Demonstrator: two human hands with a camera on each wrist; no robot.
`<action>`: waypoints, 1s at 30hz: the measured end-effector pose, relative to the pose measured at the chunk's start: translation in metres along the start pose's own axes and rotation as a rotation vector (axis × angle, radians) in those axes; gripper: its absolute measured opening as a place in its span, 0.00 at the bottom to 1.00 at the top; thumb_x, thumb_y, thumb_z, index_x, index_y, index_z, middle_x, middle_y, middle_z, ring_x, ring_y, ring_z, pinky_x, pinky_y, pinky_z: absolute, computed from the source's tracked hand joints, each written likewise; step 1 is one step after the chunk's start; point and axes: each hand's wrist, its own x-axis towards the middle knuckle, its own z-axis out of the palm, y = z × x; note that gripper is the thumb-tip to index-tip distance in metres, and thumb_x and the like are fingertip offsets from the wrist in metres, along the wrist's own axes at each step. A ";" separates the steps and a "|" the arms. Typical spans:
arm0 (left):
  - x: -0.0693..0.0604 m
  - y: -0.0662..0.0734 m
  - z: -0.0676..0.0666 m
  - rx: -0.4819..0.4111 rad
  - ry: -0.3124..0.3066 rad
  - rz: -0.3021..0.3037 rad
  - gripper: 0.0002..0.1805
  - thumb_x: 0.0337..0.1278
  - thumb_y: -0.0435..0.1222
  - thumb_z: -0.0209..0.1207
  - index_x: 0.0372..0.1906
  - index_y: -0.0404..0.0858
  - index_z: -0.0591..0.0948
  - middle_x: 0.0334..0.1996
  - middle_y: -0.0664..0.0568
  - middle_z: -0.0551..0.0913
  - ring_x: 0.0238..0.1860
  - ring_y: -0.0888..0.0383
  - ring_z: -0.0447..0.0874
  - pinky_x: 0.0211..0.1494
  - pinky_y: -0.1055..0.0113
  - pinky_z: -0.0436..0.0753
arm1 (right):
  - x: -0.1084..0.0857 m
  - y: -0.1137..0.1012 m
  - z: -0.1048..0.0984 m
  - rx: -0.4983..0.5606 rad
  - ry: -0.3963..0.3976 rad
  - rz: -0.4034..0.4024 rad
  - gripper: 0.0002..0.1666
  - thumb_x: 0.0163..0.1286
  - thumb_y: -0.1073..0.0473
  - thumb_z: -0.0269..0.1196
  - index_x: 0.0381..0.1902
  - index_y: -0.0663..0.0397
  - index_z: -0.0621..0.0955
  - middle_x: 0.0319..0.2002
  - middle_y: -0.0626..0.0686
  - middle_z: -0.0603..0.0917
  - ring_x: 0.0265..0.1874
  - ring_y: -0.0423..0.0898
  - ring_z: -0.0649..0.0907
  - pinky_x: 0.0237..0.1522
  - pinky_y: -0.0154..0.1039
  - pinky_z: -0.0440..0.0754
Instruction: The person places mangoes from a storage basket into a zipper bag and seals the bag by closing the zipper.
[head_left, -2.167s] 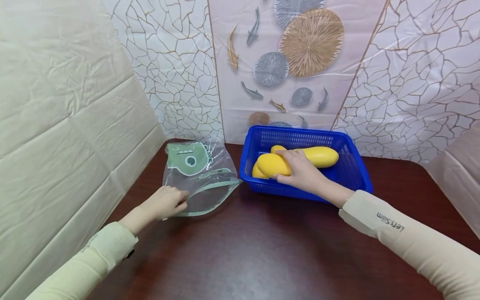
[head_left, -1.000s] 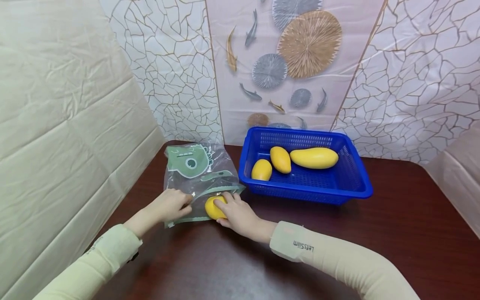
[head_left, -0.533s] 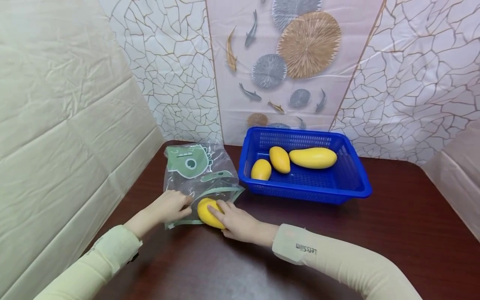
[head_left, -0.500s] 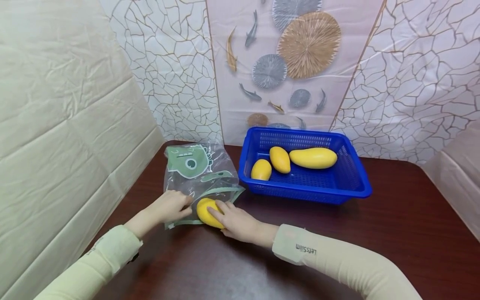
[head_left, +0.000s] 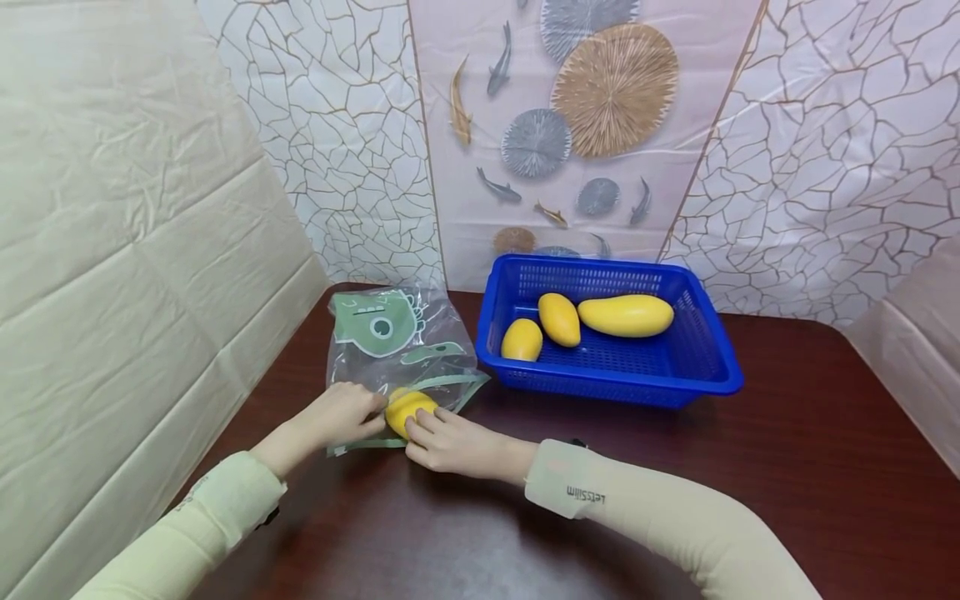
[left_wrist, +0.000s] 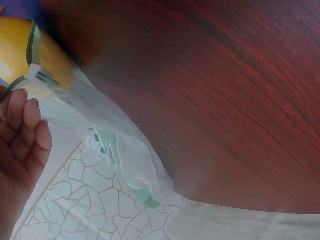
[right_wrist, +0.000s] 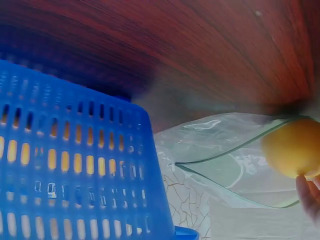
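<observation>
My left hand (head_left: 347, 414) grips the near left edge of a clear zip bag (head_left: 360, 367) with a green cartoon print. A yellow mango (head_left: 408, 407) lies in the bag's open mouth, partly behind the clear film. My right hand (head_left: 457, 446) holds the mango's right end with bent fingers. In the left wrist view the fingers of the left hand (left_wrist: 22, 135) curl at the bag's green-edged rim, beside the mango (left_wrist: 12, 47). The right wrist view has the mango (right_wrist: 292, 147) between the green lips of the bag (right_wrist: 240, 170), fingertips touching its end.
Right of the bag stands a blue perforated basket (head_left: 611, 385) holding a small mango (head_left: 522, 340), another mango (head_left: 559, 320) and a longer one (head_left: 626, 316). Dark wood table (head_left: 450, 533) runs along the front. Patterned cloth walls (head_left: 360, 133) rise behind and at the sides.
My right hand has brought a mango from the basket to the bag's mouth. In the last half second it has pushed the mango further inside, up to the left hand, which keeps its grip.
</observation>
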 end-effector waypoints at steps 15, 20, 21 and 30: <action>-0.003 -0.001 -0.004 -0.014 -0.011 -0.021 0.15 0.49 0.36 0.56 0.15 0.46 0.65 0.10 0.61 0.59 0.13 0.66 0.55 0.18 0.73 0.56 | 0.006 0.010 0.015 0.004 -0.028 0.006 0.12 0.69 0.65 0.49 0.31 0.48 0.78 0.34 0.48 0.76 0.32 0.43 0.74 0.33 0.32 0.76; -0.005 -0.002 -0.004 -0.006 0.001 -0.020 0.15 0.48 0.35 0.57 0.15 0.46 0.65 0.09 0.61 0.58 0.13 0.66 0.55 0.18 0.72 0.57 | 0.009 0.008 0.016 -0.029 -0.042 0.003 0.12 0.68 0.62 0.52 0.30 0.45 0.81 0.33 0.46 0.77 0.31 0.42 0.74 0.32 0.32 0.74; -0.005 -0.001 -0.005 -0.004 0.006 -0.018 0.15 0.47 0.35 0.57 0.14 0.46 0.65 0.09 0.61 0.58 0.13 0.66 0.55 0.19 0.72 0.57 | 0.010 0.008 0.016 -0.040 -0.049 0.006 0.12 0.67 0.61 0.52 0.30 0.44 0.81 0.33 0.46 0.77 0.31 0.42 0.74 0.33 0.32 0.74; -0.004 0.000 -0.006 -0.003 0.001 -0.022 0.14 0.48 0.35 0.57 0.15 0.47 0.66 0.10 0.62 0.58 0.14 0.66 0.55 0.19 0.73 0.57 | 0.016 0.010 0.026 -0.058 -0.200 0.086 0.13 0.68 0.58 0.51 0.39 0.46 0.83 0.38 0.45 0.82 0.38 0.42 0.79 0.38 0.33 0.74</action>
